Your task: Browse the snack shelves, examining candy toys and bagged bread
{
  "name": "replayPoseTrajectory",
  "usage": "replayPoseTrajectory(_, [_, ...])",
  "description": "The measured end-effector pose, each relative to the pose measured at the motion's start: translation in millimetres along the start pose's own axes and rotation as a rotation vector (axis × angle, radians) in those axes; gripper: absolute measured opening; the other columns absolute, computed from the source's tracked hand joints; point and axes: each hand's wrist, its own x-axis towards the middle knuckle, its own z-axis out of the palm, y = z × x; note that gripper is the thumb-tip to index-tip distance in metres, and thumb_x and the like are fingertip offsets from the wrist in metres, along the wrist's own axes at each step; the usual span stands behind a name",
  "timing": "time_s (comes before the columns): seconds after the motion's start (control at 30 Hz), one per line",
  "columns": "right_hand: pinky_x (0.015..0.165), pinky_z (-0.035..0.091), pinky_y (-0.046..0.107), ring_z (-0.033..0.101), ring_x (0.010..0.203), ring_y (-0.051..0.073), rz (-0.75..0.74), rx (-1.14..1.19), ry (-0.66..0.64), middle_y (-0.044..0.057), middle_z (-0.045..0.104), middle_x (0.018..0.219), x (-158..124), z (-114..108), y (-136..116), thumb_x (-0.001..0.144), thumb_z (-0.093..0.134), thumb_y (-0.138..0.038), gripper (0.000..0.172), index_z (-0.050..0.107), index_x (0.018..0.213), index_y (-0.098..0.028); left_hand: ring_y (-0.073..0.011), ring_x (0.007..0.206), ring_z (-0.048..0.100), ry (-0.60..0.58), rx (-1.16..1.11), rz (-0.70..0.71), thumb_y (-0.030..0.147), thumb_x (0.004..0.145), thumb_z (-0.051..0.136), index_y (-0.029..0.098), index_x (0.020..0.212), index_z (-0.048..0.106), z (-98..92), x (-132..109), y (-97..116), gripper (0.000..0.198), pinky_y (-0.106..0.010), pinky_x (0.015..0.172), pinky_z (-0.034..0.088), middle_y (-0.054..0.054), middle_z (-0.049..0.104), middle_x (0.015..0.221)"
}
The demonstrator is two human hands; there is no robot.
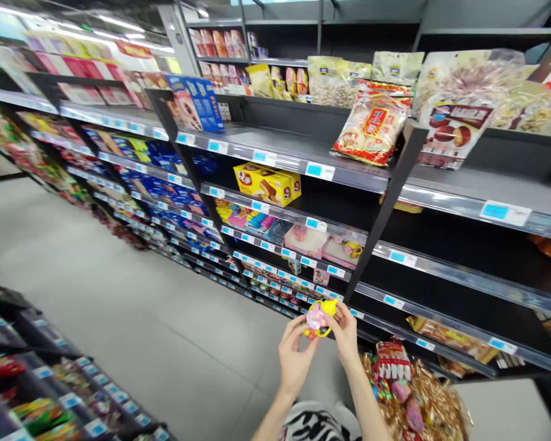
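A small yellow and pink plastic toy (319,317) with a looped yellow handle is held up between my two hands, over the aisle floor. My left hand (294,352) grips its left side with thumb and fingers. From the right, my right hand (344,331) pinches it near the yellow top. The fingers cover part of the toy, so its exact kind is unclear. Behind it on the shelf, a shallow box (344,251) carries a similar yellow and pink item. Another shallow box (305,242) with a pink item is beside that one.
Shelving with price tags runs along the aisle, holding a yellow biscuit box (269,184), blue boxes (197,104) and a red-and-white snack bag (371,125). Below right is a heap of gold-wrapped sweets (434,398). Low display racks (73,392) line the left side.
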Motion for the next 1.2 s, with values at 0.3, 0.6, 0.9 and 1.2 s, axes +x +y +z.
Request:
replayPoseTrajectory(0.3, [0.075, 0.060, 0.032, 0.077, 0.094, 0.026, 0.017, -0.099, -0.108, 0.009, 0.081, 0.104, -16.0, 59.9, 43.5, 0.071, 0.092, -0.039, 0.054, 0.067, 0.116, -0.023, -0.0253, 0.112, 0.069, 0.166, -0.006, 0.051, 0.026, 0.080, 0.085, 0.020, 0.109, 0.072, -70.4, -5.2, -21.6, 0.032, -0.039, 0.096, 0.061, -0.011, 0.065, 0.116])
replayPoseTrajectory(0.6, [0.064, 0.058, 0.027, 0.071, 0.078, 0.019, 0.122, -0.028, -0.271, 0.005, 0.078, 0.099, -18.7, 106.1, 53.7, 0.077, 0.087, -0.041, 0.044, 0.069, 0.114, -0.024, -0.0236, 0.112, 0.068, 0.312, 0.357, 0.289, 0.014, 0.086, 0.076, 0.024, 0.108, 0.073, -113.1, -2.6, -22.3, 0.024, -0.043, 0.102, 0.057, -0.008, 0.069, 0.115])
replayPoseTrajectory(0.9, [0.061, 0.055, 0.028, 0.068, 0.072, 0.018, 0.156, -0.033, -0.149, 0.007, 0.079, 0.095, -16.2, 105.7, 58.5, 0.075, 0.088, -0.044, 0.042, 0.071, 0.105, -0.021, -0.0296, 0.119, 0.068, 0.097, -0.457, -0.481, 0.046, 0.081, 0.085, 0.022, 0.126, 0.066, -115.3, -4.9, -14.9, 0.054, -0.042, 0.095, 0.062, -0.015, 0.066, 0.133])
replayPoseTrajectory(1.2, [0.060, 0.050, 0.028, 0.067, 0.072, 0.019, 0.251, -0.016, -0.030, 0.005, 0.079, 0.091, -17.9, 102.9, 61.3, 0.075, 0.084, -0.052, 0.042, 0.077, 0.103, -0.022, -0.0242, 0.103, 0.073, 0.040, -0.628, -0.696, 0.042, 0.071, 0.093, 0.020, 0.110, 0.074, -115.4, -1.2, -8.4, 0.048, -0.039, 0.090, 0.062, -0.010, 0.074, 0.116])
